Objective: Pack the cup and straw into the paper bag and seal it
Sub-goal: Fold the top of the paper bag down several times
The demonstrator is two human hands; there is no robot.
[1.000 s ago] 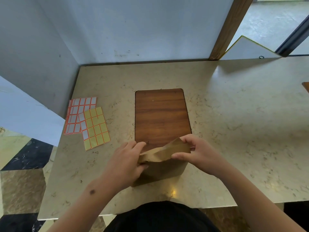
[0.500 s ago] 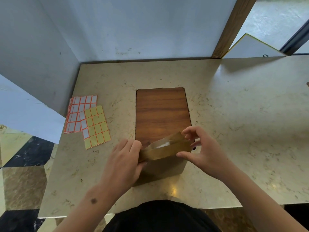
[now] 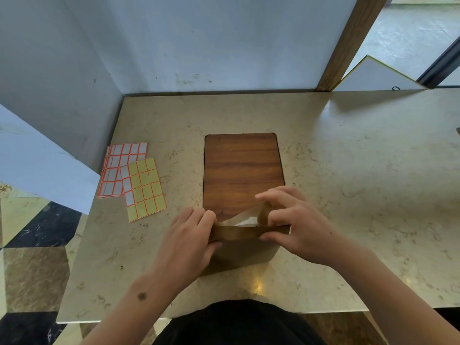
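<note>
A brown paper bag (image 3: 245, 252) stands at the near edge of the wooden board (image 3: 242, 170). Its top is pulled into a flat band between my hands. My left hand (image 3: 189, 235) pinches the bag's left top corner. My right hand (image 3: 296, 225) grips the right top corner, fingers curled over the rim. Through the gap at the mouth a bit of white (image 3: 246, 222) shows inside the bag. The cup and straw cannot be made out otherwise.
Two sticker sheets lie to the left on the marble table (image 3: 348, 170): an orange-bordered one (image 3: 123, 168) and a yellow one (image 3: 145, 189) overlapping it. A blue-grey wall stands behind and to the left. The table's near edge runs just below my arms.
My hands have pulled the bag's top apart and flattened it into a straight band. The right hand shifted slightly right and forward; the mouth now gapes a little.
</note>
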